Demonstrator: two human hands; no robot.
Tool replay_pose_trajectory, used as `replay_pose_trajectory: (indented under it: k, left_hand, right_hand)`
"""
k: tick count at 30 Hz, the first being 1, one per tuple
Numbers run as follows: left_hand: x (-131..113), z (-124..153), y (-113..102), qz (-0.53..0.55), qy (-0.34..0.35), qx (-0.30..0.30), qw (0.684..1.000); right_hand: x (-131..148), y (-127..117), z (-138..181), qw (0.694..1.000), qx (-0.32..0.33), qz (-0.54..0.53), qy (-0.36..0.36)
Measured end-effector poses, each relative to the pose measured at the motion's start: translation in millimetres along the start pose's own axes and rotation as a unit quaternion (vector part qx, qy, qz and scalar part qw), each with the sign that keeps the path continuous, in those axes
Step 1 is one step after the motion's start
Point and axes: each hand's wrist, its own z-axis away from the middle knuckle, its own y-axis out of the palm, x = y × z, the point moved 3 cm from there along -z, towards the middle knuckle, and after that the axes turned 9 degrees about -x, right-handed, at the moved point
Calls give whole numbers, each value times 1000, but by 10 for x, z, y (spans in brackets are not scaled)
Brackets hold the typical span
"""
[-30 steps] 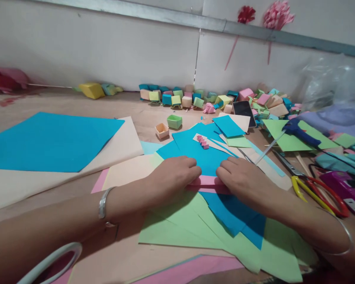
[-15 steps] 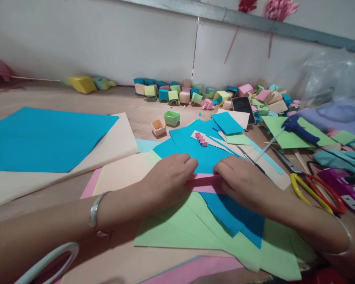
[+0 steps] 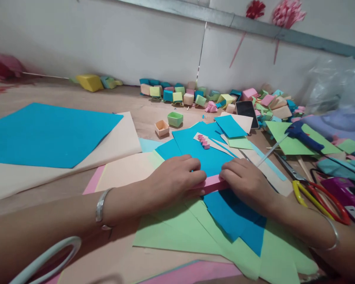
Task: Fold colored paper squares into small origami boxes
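A folded pink paper strip (image 3: 212, 183) lies across blue paper sheets (image 3: 213, 157) on the table. My left hand (image 3: 174, 178) has its fingers curled over the strip's left end and pinches it. My right hand (image 3: 246, 182) grips the strip's right end with bent fingers. Green paper sheets (image 3: 180, 228) lie under the blue ones, below both hands. A small pink zigzag-folded piece (image 3: 203, 141) rests on a pale slip just beyond the hands.
A large blue sheet (image 3: 44, 136) on peach paper lies at the left. Two small open paper boxes (image 3: 168, 123) and a row of paper cubes (image 3: 180, 94) stand farther back. A phone (image 3: 247, 112), scissors (image 3: 316, 193) and a blue glue gun (image 3: 301, 134) lie at the right.
The view shifted slightly. Both hands stayed on the pink strip, which now tilts with its right end a little higher and looks thicker.
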Motion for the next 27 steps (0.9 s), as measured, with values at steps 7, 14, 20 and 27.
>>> replay_pose_trajectory:
  k: [7, 14, 20, 27]
  left_hand:
    - [51, 33, 27, -78, 23, -16, 997]
    - [-35, 11, -26, -75, 44, 5, 996]
    - [-67, 17, -22, -23, 43, -7, 999]
    - [-88, 13, -12, -25, 40, 62, 997]
  right_hand:
    - [-58, -28, 1, 998, 28, -41, -38]
    - [-21, -66, 3, 998, 52, -16, -39]
    - [104, -133, -49, 997, 46, -23, -57]
    - [141, -180, 31, 994, 90, -53, -35]
